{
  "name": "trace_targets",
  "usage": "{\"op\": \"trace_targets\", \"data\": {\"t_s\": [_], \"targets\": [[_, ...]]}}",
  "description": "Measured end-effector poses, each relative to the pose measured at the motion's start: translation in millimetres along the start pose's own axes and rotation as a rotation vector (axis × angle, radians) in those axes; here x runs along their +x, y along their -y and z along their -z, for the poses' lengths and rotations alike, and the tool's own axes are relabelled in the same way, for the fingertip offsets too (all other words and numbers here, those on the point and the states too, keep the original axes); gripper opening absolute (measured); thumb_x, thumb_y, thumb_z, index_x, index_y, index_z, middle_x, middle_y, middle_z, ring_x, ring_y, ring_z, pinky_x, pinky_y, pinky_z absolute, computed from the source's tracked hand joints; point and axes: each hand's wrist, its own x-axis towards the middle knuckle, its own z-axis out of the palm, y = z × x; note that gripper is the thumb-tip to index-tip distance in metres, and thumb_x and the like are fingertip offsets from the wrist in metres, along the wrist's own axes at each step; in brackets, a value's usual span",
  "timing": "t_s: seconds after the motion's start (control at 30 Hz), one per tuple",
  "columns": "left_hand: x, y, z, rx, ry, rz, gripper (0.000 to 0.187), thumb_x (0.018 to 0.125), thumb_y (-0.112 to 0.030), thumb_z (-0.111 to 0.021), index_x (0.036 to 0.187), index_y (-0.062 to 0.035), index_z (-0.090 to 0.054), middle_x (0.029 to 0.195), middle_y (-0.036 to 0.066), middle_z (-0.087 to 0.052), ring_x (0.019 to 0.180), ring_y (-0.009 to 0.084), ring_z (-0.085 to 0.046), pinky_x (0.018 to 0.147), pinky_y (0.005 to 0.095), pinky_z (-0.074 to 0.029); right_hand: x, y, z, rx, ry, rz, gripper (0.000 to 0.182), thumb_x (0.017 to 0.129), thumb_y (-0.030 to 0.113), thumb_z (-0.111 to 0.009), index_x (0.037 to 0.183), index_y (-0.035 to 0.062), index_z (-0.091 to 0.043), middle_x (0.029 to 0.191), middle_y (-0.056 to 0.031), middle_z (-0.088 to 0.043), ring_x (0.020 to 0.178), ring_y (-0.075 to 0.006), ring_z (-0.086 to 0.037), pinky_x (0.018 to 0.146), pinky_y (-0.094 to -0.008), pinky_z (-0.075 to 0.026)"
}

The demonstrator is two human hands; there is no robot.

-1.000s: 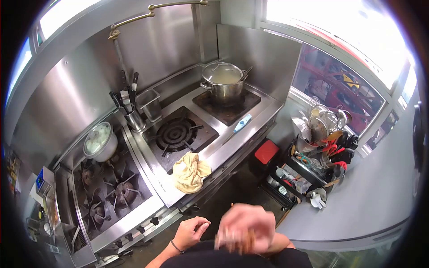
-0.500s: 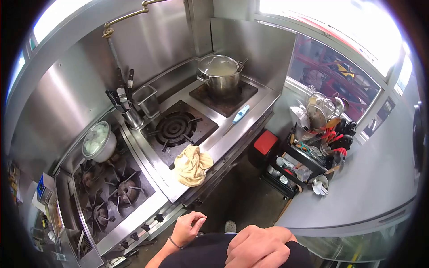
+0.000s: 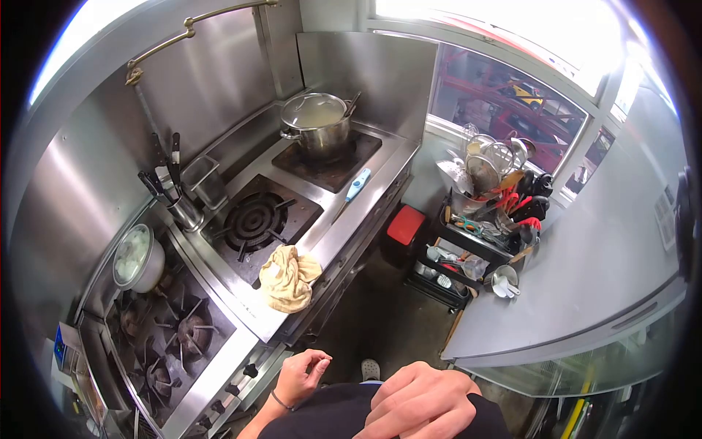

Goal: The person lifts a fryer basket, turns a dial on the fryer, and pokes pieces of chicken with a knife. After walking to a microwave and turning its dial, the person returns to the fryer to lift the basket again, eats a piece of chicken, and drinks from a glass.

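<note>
My left hand (image 3: 298, 379) is held before my body with its fingers curled toward the thumb, and nothing shows in it. Beside it, my right hand (image 3: 424, 401) hangs over my dark clothing, back upward and fingers bent together. Its palm is hidden, and nothing sticks out of it. Neither hand touches the stove (image 3: 252, 313). The nearest thing on the stove is a crumpled yellowish cloth (image 3: 289, 279) at its front edge. Behind the cloth lies a thin-tipped tool with a light-blue handle (image 3: 358, 184), apart from both hands.
A lidded pot (image 3: 320, 132) stands on the far burner. Knives fill a metal holder (image 3: 186, 214), and a second pot (image 3: 140, 260) sits at left. A utensil cart (image 3: 479, 238), a red-lidded bin (image 3: 404, 224) and a grey counter (image 3: 578, 293) are to the right.
The view has swung to the right, so stove, pots and cart appear farther left. Both hands keep nearly the same pose before my body.
</note>
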Motion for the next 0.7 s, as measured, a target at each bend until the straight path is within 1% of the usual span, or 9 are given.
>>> {"op": "trace_targets", "data": {"t_s": [0.13, 0.2, 0.33, 0.4, 0.43, 0.5, 0.53, 0.63, 0.7], "targets": [[3, -1, -2, -0.002, 0.013, -0.016, 0.011, 0.086, -0.014, -0.063, 0.088, -0.0032, -0.063, 0.066, 0.007, -0.061, 0.053, 0.0155, -0.056, 0.05, 0.0257, -0.043, 1, 3, -3, 0.0, -0.033, -0.026, 0.021, 0.085, 0.017, -0.066, 0.089, -0.0034, -0.066, 0.08, -0.0203, -0.066, 0.048, -0.0174, -0.058, 0.041, -0.0243, -0.041], [4, -1, -2, 0.007, 0.023, -0.024, 0.011, 0.086, -0.014, -0.063, 0.088, -0.0032, -0.063, 0.066, 0.007, -0.061, 0.053, 0.015, -0.056, 0.051, 0.0255, -0.043, -7, -1, -12, -0.058, -0.223, 0.039, 0.022, 0.085, 0.017, -0.066, 0.091, -0.0034, -0.066, 0.079, -0.0194, -0.065, 0.049, -0.0181, -0.058, 0.042, -0.0248, -0.041], [6, -2, -3, -0.016, 0.03, -0.022, 0.011, 0.086, -0.014, -0.063, 0.088, -0.003, -0.063, 0.066, 0.007, -0.061, 0.054, 0.0144, -0.056, 0.051, 0.0252, -0.043, -10, -1, -7, -0.088, -0.186, 0.092, 0.021, 0.085, 0.017, -0.066, 0.091, -0.0031, -0.066, 0.078, -0.0184, -0.065, 0.051, -0.0185, -0.059, 0.042, -0.0248, -0.041], [7, -5, -1, -0.012, 0.039, -0.012, 0.011, 0.086, -0.013, -0.063, 0.088, -0.0029, -0.063, 0.066, 0.007, -0.062, 0.054, 0.0138, -0.056, 0.051, 0.0249, -0.043, -4, 10, 2, -0.101, -0.055, -0.045, 0.02, 0.084, 0.016, -0.067, 0.09, -0.003, -0.065, 0.077, -0.0179, -0.065, 0.051, -0.0185, -0.06, 0.042, -0.0247, -0.041], [7, -5, -1, -0.012, 0.04, -0.014, 0.011, 0.086, -0.013, -0.063, 0.088, -0.0029, -0.063, 0.066, 0.007, -0.062, 0.054, 0.0138, -0.056, 0.051, 0.0249, -0.043, -3, 7, -3, -0.103, -0.055, -0.044, 0.02, 0.084, 0.016, -0.067, 0.09, -0.003, -0.065, 0.077, -0.0179, -0.065, 0.051, -0.0185, -0.06, 0.042, -0.0247, -0.041], [7, -4, -1, 0.001, 0.043, -0.035, 0.01, 0.085, -0.013, -0.064, 0.089, -0.0029, -0.063, 0.067, 0.007, -0.062, 0.053, 0.0136, -0.056, 0.051, 0.0247, -0.043, -6, -1, -16, -0.222, -0.318, 0.041, 0.017, 0.083, 0.014, -0.066, 0.088, -0.0019, -0.065, 0.076, -0.0171, -0.064, 0.051, -0.0176, -0.059, 0.042, -0.024, -0.041], [8, -3, -2, 0.0, 0.042, -0.041, 0.01, 0.085, -0.013, -0.064, 0.089, -0.0029, -0.063, 0.067, 0.007, -0.062, 0.053, 0.0136, -0.056, 0.051, 0.0247, -0.043, -23, 3, -12, -0.255, -0.226, -0.124, 0.028, 0.066, 0.005, -0.073, 0.091, -0.0041, -0.066, 0.083, -0.0193, -0.065, 0.059, -0.0245, -0.064, 0.051, -0.0274, -0.051], [9, -1, -1, -0.008, 0.033, -0.041, 0.01, 0.086, -0.013, -0.063, 0.089, -0.0029, -0.063, 0.067, 0.007, -0.062, 0.054, 0.0142, -0.057, 0.051, 0.0252, -0.044, -23, 2, -16, -0.266, -0.359, -0.246, 0.029, 0.063, 0.003, -0.073, 0.091, -0.0034, -0.067, 0.081, -0.0178, -0.066, 0.062, -0.0229, -0.066, 0.055, -0.0271, -0.053], [7, -5, 2, -0.054, 0.051, -0.057, 0.011, 0.086, -0.013, -0.063, 0.089, -0.0027, -0.063, 0.068, 0.008, -0.062, 0.055, 0.0149, -0.058, 0.052, 0.0256, -0.045, -24, 2, -10, -0.369, -0.326, -0.331, 0.034, 0.063, -0.002, -0.07, 0.096, -0.0022, -0.066, 0.084, -0.016, -0.067, 0.061, -0.0187, -0.066, 0.055, -0.0241, -0.053]]}}
